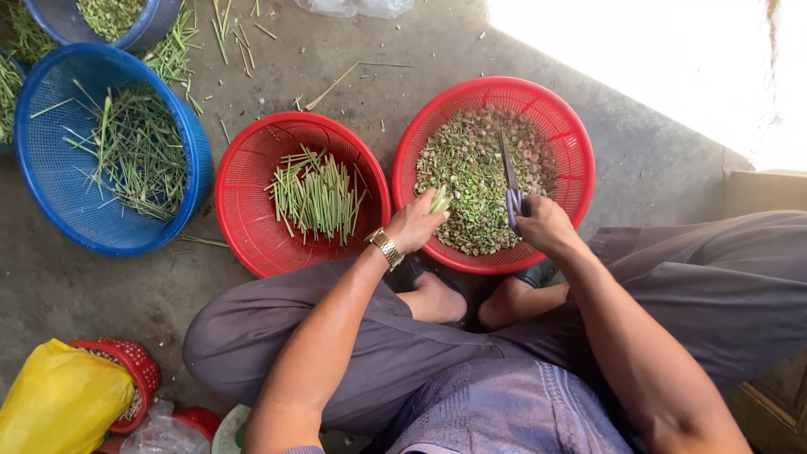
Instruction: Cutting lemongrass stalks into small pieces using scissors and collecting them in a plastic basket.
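My left hand [414, 225], with a gold watch on its wrist, grips a short bunch of green stalks [440, 200] over the near rim of the right red basket [580, 151]. That basket is full of small chopped green pieces [471, 168]. My right hand [545, 224] holds a pair of scissors [509, 181] whose blades point away from me over the chopped pieces. The middle red basket [244, 181] holds a pile of cut green stalks [318, 195] lying side by side.
A blue basket [50, 193] at the left holds loose thin green stems. Another blue tub [147, 29] stands at the top left. Stray stems litter the concrete floor. A yellow bag [59, 399] and small red baskets [139, 366] sit at the bottom left. My crossed legs fill the foreground.
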